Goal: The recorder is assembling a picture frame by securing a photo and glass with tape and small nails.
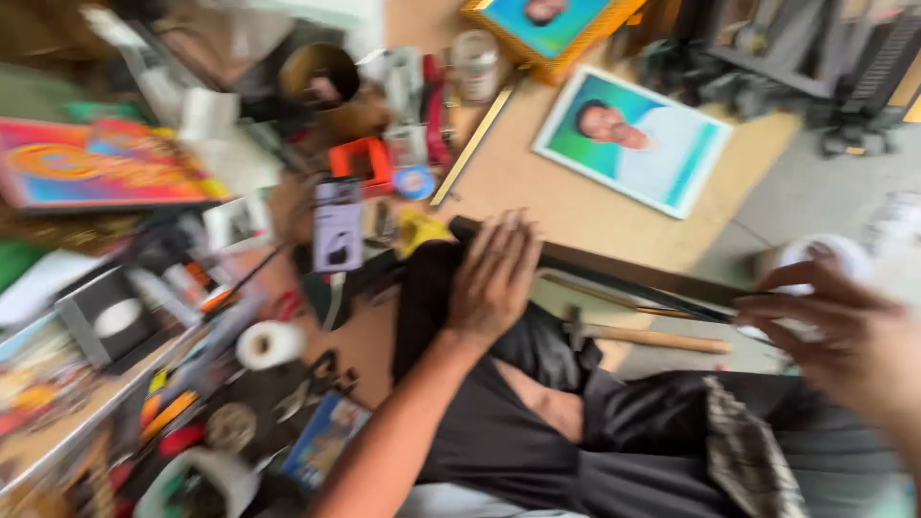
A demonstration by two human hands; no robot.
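Note:
My left hand [494, 273] lies flat, fingers spread, on a black cloth [537, 422] that covers one end of a long dark frame strip [633, 273] on the wooden table. My right hand [844, 331] is at the right edge, fingers curled around the strip's other end, in front of a white roll [825, 254]. A hammer with a wooden handle [643, 336] lies just under the strip, between my hands. The view is blurred.
A portrait photo print [633, 139] lies on the table [518, 173] beyond the strip, a yellow-framed picture [547, 29] behind it. Left are a colourful print [96, 163], tape rolls [271, 343], an orange tool [363, 161] and scattered clutter.

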